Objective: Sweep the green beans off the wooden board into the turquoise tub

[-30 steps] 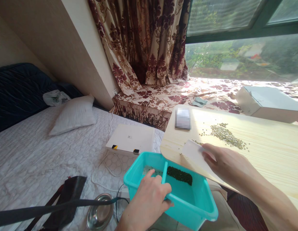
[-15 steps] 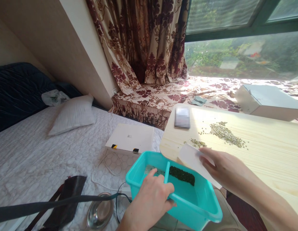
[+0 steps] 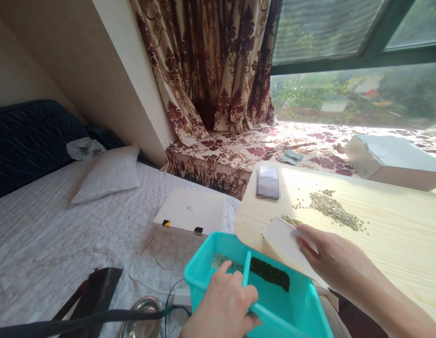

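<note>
My left hand point(image 3: 225, 307) grips the near rim and divider of a teal plastic bin point(image 3: 309, 305) held just below the edge of a light wooden table point(image 3: 397, 234). The bin's right compartment holds dark green beans point(image 3: 270, 274); the left one holds a few paler ones. My right hand point(image 3: 330, 258) is closed on a white flat card point(image 3: 283, 237) standing at the table's edge beside a small heap of beans point(image 3: 291, 219). A larger pile of green beans point(image 3: 332, 209) lies farther back on the table.
A blurred dark device point(image 3: 267, 182) lies on the table's far left. A white box point(image 3: 191, 216) and a pillow point(image 3: 108, 173) are on the bed. A metal bowl point(image 3: 140, 321), a black strap and cables sit at lower left. A white box point(image 3: 390, 157) rests on the window seat.
The card in my right hand has shifted slightly along the table's edge near the small heap of beans. The bin and my left hand sit a little lower in view.
</note>
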Motion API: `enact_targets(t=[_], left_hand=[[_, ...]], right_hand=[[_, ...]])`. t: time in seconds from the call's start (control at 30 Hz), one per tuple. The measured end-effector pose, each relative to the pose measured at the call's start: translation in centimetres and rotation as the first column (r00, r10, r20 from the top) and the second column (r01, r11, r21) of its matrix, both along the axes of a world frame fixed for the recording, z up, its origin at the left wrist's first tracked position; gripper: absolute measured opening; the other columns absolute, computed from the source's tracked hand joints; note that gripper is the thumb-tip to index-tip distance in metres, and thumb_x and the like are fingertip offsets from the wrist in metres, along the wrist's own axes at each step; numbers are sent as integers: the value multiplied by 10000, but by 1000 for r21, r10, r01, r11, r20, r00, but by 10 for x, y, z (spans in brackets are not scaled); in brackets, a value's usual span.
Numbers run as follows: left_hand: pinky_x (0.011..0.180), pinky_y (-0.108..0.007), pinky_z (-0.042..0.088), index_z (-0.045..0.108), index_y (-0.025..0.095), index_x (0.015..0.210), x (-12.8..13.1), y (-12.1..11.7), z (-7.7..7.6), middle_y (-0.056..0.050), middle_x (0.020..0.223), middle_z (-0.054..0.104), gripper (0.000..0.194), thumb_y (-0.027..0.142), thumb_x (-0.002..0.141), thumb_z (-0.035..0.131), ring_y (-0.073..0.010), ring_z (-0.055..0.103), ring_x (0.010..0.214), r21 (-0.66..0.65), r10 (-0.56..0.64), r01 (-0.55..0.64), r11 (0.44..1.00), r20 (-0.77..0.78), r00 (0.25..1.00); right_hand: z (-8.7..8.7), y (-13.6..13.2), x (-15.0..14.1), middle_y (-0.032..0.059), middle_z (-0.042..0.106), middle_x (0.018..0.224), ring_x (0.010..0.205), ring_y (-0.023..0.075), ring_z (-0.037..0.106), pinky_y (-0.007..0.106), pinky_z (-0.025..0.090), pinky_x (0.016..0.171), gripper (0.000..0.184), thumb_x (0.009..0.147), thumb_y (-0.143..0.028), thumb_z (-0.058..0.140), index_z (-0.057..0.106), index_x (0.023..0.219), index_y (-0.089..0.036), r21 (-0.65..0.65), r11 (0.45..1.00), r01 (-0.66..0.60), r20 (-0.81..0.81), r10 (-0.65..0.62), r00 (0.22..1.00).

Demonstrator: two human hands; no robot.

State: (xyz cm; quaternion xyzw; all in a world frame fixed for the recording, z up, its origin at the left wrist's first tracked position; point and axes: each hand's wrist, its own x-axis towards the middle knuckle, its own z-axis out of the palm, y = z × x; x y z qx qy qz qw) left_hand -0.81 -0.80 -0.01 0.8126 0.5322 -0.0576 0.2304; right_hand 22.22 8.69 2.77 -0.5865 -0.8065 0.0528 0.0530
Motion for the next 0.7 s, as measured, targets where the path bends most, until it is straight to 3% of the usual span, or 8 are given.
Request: enact_targets(t=[0.3, 0.53, 0.7], left_hand=[[1146, -474, 385, 755, 208, 964, 2, 7, 6, -62, 924, 709, 286, 475, 873, 802, -265, 680, 1008, -62, -44, 41, 997, -50, 998], [1139, -471, 380, 756, 196, 959, 3, 5, 5, -81, 929, 710, 266, 435, 861, 819, -266, 668, 991, -53, -12, 13, 999, 11, 1000], [1134, -488, 392, 755, 205, 962, 2, 2, 5, -68, 936, 711, 267, 440, 855, 826, -270, 672, 1003, -49, -13, 13, 999, 6, 1000]], right_hand=[[0, 4, 0, 43, 703, 674, 585, 194, 629, 266, 288, 502, 241, 914, -289, 435, 671, 876, -258, 28, 1000, -4, 21, 3, 1000], [11, 1, -20, 45, 721, 699, 593, 193, 638, 271, 305, 516, 242, 905, -246, 423, 657, 848, -249, -11, 998, -63, -3, 63, 998], [8, 1, -25, 49, 710, 700, 607, 191, 637, 276, 312, 532, 241, 899, -223, 419, 650, 834, -239, -82, 995, -59, 0, 59, 998]])
